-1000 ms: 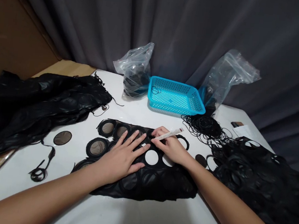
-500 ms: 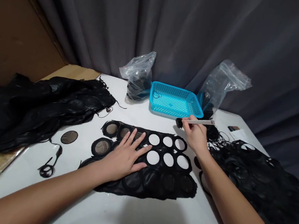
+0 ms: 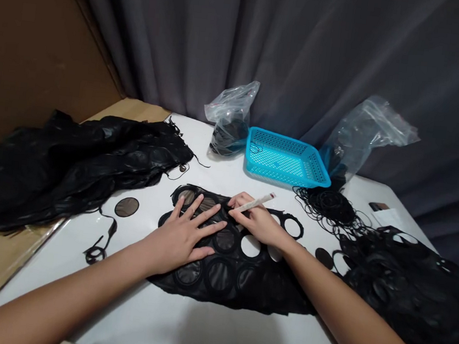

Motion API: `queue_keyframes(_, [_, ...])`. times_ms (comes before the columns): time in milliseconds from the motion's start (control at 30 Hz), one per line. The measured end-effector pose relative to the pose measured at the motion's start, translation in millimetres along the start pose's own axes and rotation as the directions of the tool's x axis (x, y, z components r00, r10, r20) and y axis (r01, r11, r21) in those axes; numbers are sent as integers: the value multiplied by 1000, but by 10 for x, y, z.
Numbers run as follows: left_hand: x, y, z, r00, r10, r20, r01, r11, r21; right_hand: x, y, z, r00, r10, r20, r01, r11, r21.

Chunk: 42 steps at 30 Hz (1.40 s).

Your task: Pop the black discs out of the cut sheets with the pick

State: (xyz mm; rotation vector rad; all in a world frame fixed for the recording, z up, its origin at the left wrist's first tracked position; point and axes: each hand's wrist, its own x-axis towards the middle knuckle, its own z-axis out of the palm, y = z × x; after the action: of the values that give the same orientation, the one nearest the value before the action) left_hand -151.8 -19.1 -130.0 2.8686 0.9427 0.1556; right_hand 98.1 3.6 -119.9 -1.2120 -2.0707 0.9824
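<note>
A black sheet (image 3: 221, 298) with rows of ringed circles lies on the white table; some circles are open holes showing white, others are filled with dark mesh. My left hand (image 3: 186, 239) is spread flat on the sheet's left part, fingers apart, holding nothing. Pinched in my right hand (image 3: 257, 222) is a slim white pen-like tool (image 3: 256, 202) with a reddish mark at its upper end. That hand is over the sheet's top row, just right of my left fingertips. The tool's lower tip is hidden by my fingers.
A blue plastic basket (image 3: 287, 176) stands behind the sheet, between two clear bags (image 3: 230, 130) holding black pieces. Black cords (image 3: 329, 205) lie tangled before it. Black cut material is heaped at left (image 3: 90, 156) and right (image 3: 418, 293). A loose dark disc (image 3: 126, 206) lies left.
My right hand has come from in front of the basket to the sheet's top row, still holding the white tool. The small black piece at its fingertips no longer shows. The camera view has shifted.
</note>
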Motion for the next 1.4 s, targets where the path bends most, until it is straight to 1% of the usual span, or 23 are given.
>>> queue_keyframes(100, [-12, 38, 37, 998, -51, -34, 52, 998, 22, -13, -12, 4, 1000, 19, 25, -20, 998, 52])
queue_keyframes(200, [-31, 73, 72, 994, -93, -57, 96, 994, 51, -10, -14, 11, 999, 21, 44, -24, 998, 62])
queue_keyframes(300, [-31, 87, 70, 992, -107, -70, 112, 991, 75, -3, -12, -10, 999, 16, 49, -19, 999, 51])
queue_keyframes(367, [-22, 76, 48, 994, -83, -74, 89, 993, 84, -6, -22, -16, 999, 13, 47, -14, 999, 29])
queue_keyframes(433, [-14, 53, 24, 998, -30, -61, 35, 997, 75, -22, -45, 15, 999, -3, 41, 4, 1000, -10])
queue_keyframes(500, [-12, 30, 9, 999, 5, -48, -2, 999, 50, -44, -65, 94, 999, -42, 15, 43, 996, -84])
queue_keyframes(600, [-21, 13, 7, 999, -5, -44, 6, 1000, 9, -61, -45, 207, 990, -136, -26, 125, 956, -266])
queue_keyframes(633, [-24, 12, 8, 999, -8, -40, 8, 1000, -1, -58, -20, 204, 987, -154, -50, 131, 941, -313])
queue_keyframes(667, [-24, 12, 9, 999, -10, -34, 10, 1000, -9, -52, 11, 167, 983, -152, -101, 109, 935, -339])
queue_keyframes(700, [-23, 12, 8, 1000, -12, -28, 12, 1000, -16, -44, 43, 94, 975, -131, -182, 62, 937, -343])
queue_keyframes(733, [-19, 11, 7, 1000, -15, -24, 14, 1000, -22, -39, 71, -6, 955, -97, -281, -1, 944, -330])
queue_keyframes(800, [-6, 8, 1, 1000, -17, -23, 17, 999, -32, -46, 91, -236, 884, -34, -466, -117, 950, -291])
queue_keyframes(833, [1, 8, -3, 1000, -16, -24, 15, 999, -36, -62, 75, -328, 860, -19, -511, -145, 949, -280])
queue_keyframes(867, [4, 11, -8, 1000, -15, -27, 14, 999, -36, -88, 40, -385, 854, -15, -520, -151, 949, -276])
queue_keyframes(900, [2, 19, -15, 999, -16, -35, 15, 999, -32, -121, -11, -398, 867, -18, -498, -139, 951, -276])
queue_keyframes(933, [-7, 33, -21, 999, -16, -43, 15, 1000, -24, -162, -74, -365, 894, -27, -448, -107, 956, -272])
queue_keyframes(1000, [-57, 81, -30, 999, 13, -53, -14, 1000, -19, -255, -210, -199, 959, -68, -274, 0, 970, -243])
queue_keyframes(1033, [-96, 111, -31, 998, 43, -52, -44, 999, -27, -301, -271, -94, 980, -93, -176, 54, 975, -214])
queue_keyframes(1100, [-192, 174, -24, 994, 99, -44, -101, 993, -56, -382, -358, 90, 993, -118, -20, 114, 984, -138])
queue_keyframes(1133, [-241, 201, -18, 993, 115, -40, -118, 991, -70, -414, -382, 152, 994, -108, 27, 110, 989, -103])
queue_keyframes(1200, [-320, 237, -8, 993, 115, -33, -118, 990, -79, -459, -397, 205, 996, -56, 73, 60, 997, -53])
queue_keyframes(1267, [-364, 248, -6, 994, 112, -17, -113, 991, -75, -483, -389, 198, 994, -10, 105, 12, 1000, -18])
queue_keyframes(1400, [-369, 237, -19, 994, 110, 3, -109, 990, -85, -490, -384, 174, 991, 29, 127, -32, 999, 25])
